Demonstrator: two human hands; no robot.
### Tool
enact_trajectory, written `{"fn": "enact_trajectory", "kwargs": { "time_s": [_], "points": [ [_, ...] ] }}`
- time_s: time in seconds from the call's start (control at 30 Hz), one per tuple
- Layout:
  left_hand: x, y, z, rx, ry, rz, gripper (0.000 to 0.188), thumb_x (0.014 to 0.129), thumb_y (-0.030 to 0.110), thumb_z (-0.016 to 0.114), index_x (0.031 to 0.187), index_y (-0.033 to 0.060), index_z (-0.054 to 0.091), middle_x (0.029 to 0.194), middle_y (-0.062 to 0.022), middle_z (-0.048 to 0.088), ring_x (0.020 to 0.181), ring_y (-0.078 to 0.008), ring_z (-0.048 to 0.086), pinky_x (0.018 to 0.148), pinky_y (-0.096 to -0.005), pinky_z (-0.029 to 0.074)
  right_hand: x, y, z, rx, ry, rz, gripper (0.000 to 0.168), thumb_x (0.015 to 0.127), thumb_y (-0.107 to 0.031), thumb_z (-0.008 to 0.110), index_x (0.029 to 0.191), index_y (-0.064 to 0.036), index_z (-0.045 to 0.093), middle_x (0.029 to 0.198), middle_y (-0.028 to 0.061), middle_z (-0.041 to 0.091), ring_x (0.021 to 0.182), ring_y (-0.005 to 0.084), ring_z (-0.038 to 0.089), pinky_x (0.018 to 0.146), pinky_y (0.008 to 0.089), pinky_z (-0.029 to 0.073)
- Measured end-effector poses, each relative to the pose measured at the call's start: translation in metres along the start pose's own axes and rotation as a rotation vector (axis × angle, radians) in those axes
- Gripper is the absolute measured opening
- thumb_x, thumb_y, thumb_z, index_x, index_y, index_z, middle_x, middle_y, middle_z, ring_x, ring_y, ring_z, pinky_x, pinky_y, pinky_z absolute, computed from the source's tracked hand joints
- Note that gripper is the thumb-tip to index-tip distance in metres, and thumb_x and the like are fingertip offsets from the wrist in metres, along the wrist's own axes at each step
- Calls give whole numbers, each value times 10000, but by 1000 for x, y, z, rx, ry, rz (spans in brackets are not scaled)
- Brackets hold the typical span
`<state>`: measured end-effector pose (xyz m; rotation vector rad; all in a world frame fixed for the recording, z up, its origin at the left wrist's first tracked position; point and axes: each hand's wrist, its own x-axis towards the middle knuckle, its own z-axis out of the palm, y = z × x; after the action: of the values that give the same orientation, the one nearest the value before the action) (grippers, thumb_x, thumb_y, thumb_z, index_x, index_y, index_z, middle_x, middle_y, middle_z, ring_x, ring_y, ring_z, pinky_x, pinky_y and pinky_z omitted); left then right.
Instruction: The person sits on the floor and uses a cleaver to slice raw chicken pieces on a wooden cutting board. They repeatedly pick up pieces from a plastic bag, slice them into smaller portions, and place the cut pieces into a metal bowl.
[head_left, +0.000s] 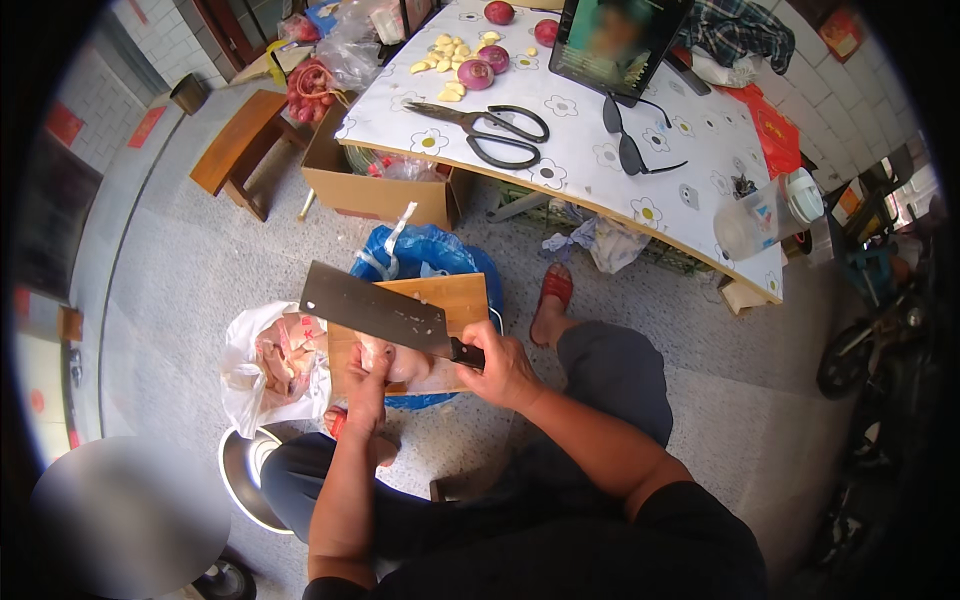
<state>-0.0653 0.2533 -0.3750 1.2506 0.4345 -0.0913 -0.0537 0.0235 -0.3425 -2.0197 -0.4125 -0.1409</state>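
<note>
My right hand grips the black handle of a broad cleaver, whose blade points left across a wooden cutting board. Bits of residue cling to the blade. Under the blade, my left hand holds a pale piece of raw meat, probably poultry, against the board. The blade covers part of the meat, so I cannot tell whether the edge touches it. The board rests over a bucket lined with a blue plastic bag. To its left, a white plastic bag holds more raw pieces.
A metal basin sits by my left leg. Ahead, a flower-patterned table bears scissors, garlic cloves, red onions, sunglasses, a tablet and a plastic bottle. A cardboard box and wooden bench stand left.
</note>
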Motion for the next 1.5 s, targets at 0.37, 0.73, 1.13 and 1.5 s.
{"fn": "enact_trajectory", "kwargs": {
  "time_s": [0.37, 0.73, 1.13, 1.5],
  "points": [
    [20, -50, -53, 374, 267, 144, 392, 919, 208, 718, 1180, -10, 522, 874, -93, 647, 703, -159, 643, 618, -294, 553, -28, 11, 0, 61, 37, 173, 297, 872, -39, 672, 1037, -38, 425, 799, 162, 666, 725, 279, 697, 631, 353, 501],
    [31, -24, -37, 373, 65, 57, 421, 845, 182, 769, 1173, 20, 561, 865, -91, 677, 671, -160, 648, 564, -307, 542, -77, 30, 10, 180, 63, 369, 315, 923, -104, 633, 1208, -70, 501, 767, 104, 656, 646, 177, 647, 603, 338, 501],
    [11, -44, -79, 643, 112, 122, 307, 934, 11, 635, 1228, -34, 560, 901, -112, 698, 743, -157, 691, 662, -273, 579, -85, 9, 5, 363, -140, 469, 210, 997, -121, 554, 1171, -18, 497, 641, 17, 544, 482, 80, 497, 456, 252, 414],
    [1, -44, -61, 919, 253, 297, 304, 808, 303, 772, 926, 31, 705, 786, -129, 724, 730, -280, 708, 685, -384, 551, -73, -2, -2, 61, -283, 378, 213, 981, -150, 595, 1164, -53, 545, 693, 46, 585, 564, 133, 557, 522, 302, 460]
  ]
}}
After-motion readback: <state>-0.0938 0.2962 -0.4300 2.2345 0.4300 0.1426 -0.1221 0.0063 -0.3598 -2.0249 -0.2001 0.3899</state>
